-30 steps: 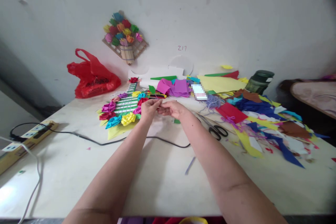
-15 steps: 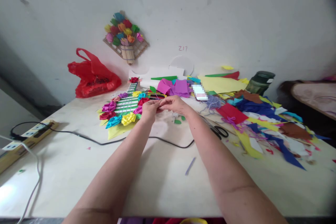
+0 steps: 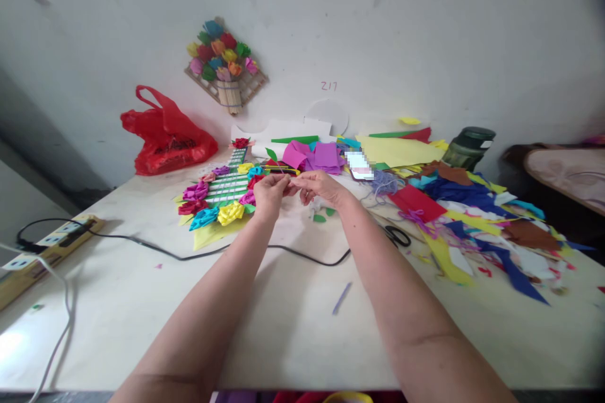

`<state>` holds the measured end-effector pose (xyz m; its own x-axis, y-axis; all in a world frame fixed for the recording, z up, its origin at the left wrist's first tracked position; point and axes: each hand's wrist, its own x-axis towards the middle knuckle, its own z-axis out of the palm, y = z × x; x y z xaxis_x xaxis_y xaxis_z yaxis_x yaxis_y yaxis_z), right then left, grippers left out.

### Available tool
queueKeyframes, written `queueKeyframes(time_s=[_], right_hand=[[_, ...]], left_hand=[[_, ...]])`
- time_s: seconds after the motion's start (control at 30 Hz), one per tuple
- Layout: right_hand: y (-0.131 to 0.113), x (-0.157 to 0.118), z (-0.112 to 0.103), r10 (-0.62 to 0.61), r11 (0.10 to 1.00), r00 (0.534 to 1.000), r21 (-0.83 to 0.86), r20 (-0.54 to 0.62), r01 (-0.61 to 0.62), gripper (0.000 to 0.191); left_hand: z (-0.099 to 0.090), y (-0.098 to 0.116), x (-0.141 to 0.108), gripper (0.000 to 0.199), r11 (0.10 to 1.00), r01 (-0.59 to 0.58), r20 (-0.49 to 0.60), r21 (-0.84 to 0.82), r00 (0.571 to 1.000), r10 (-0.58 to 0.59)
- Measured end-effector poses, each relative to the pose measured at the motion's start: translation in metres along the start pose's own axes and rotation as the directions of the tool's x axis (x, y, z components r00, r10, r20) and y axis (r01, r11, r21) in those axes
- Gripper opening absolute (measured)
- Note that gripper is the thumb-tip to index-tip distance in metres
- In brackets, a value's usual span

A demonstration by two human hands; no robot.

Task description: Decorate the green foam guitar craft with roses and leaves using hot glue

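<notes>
The left hand (image 3: 269, 196) and right hand (image 3: 322, 187) meet at the fingertips; what they pinch is too small to tell. One flowery guitar craft (image 3: 229, 187) lies beside the left hand on the white worktop (image 3: 293, 327). Two green leaves (image 3: 319, 218) lie near. The wall (image 3: 401, 31) says "217" in red.

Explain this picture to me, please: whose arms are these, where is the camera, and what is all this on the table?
There is no robot here, just a person's bare left hand and right hand. The camera is worn on their head. The fingertips meet above the table; anything between them is too small to identify. Leftward are a red plastic bag and a flower-edged craft piece; rightward, scissors, colourful scraps and a dark green container.
</notes>
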<state>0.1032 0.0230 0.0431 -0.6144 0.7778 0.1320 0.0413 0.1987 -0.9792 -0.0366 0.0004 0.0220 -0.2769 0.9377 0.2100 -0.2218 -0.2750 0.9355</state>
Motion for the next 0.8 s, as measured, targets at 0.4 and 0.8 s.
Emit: queueKeyframes(time_s=[0.4, 0.8], right_hand=[[-0.010, -0.001, 0.011, 0.184, 0.974, 0.983, -0.136, 0.010, -0.181, 0.008], [0.000, 0.002, 0.016, 0.205, 0.971, 0.975, -0.109, -0.087, -0.214, 0.007]], left_hand=[[-0.001, 0.000, -0.001, 0.018, 0.991, -0.079, -0.088, 0.109, 0.992, 0.089], [0.001, 0.002, -0.001, 0.025, 1.000, -0.004, -0.089, -0.010, 0.996, 0.004]])
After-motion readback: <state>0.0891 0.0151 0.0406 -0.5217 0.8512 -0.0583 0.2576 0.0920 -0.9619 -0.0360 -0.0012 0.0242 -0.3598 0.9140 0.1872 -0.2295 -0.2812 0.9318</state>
